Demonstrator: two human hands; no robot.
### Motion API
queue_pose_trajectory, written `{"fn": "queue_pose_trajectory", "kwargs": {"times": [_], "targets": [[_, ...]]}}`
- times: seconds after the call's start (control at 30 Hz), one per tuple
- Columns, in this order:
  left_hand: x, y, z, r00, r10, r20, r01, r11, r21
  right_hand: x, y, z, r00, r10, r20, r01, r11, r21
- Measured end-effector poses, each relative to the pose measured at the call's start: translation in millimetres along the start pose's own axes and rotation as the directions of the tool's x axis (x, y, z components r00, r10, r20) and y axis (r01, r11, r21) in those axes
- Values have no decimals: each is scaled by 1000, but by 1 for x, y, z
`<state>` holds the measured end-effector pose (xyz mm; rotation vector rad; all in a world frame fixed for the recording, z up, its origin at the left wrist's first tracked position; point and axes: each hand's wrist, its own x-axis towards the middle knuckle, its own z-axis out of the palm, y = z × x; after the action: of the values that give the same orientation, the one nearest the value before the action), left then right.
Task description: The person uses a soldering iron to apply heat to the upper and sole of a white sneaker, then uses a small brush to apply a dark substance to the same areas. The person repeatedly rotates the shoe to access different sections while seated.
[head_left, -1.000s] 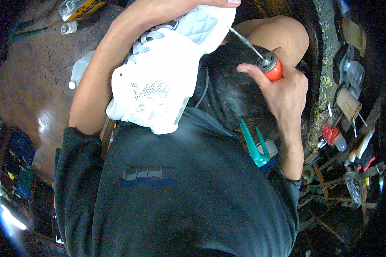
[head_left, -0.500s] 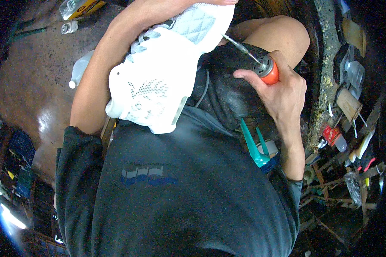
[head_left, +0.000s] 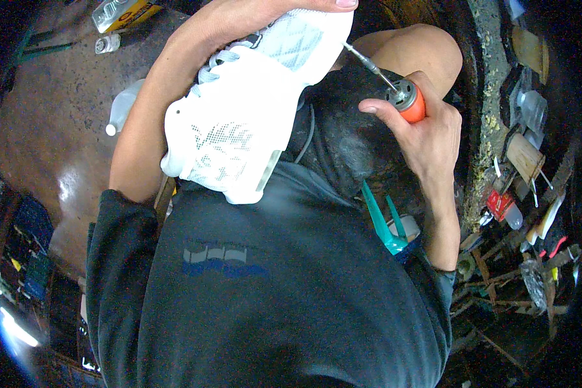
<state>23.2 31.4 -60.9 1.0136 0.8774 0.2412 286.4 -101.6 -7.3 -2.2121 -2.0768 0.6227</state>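
Note:
A white sneaker (head_left: 239, 110) with grey laces lies across my lap, its toe end toward the top of the view. My left hand (head_left: 258, 11) is closed over the toe end; most of its fingers are cut off by the upper edge. In my right hand (head_left: 428, 132) is an orange-bodied tool (head_left: 414, 110) with a grey slotted cap and a thin metal shaft, the thumb sticking out beside it. The shaft points up and left; its tip is at the sole edge near the toe. I cannot tell if it touches.
Teal pointed prongs (head_left: 383, 226) stick up by my right forearm. On the brown floor (head_left: 45, 129) to the left lie a white bottle (head_left: 124, 107), a small clear jar (head_left: 107, 44) and a yellow-labelled container (head_left: 126, 14). Wood scraps and plastic clutter (head_left: 527, 158) line the right side.
My right hand and the orange tool have shifted slightly right, and the shaft's tip has moved up along the sole edge. The sneaker has barely moved.

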Motion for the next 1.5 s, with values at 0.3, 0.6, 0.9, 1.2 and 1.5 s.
{"fn": "queue_pose_trajectory", "kwargs": {"times": [0.3,0.6,0.9,1.2,1.5], "targets": [[12,-14,-2,1000,14,-3,-14,997,-70,-4,-1,2,1000,-31,-5,30,998,-46],[20,-24,-5,1000,1,5,-1,996,-89,-9,-3,6,995,-93,-45,89,993,-71],[1,-7,-1,1000,3,11,-2,994,-107,-4,-3,3,999,-20,-38,20,1000,-9],[6,-2,7,993,-55,-102,62,996,68,-3,-7,2,1000,-12,-18,10,994,-110],[22,-13,3,993,-44,-109,57,991,119,-8,-5,7,998,-61,-27,56,985,-164]]}}
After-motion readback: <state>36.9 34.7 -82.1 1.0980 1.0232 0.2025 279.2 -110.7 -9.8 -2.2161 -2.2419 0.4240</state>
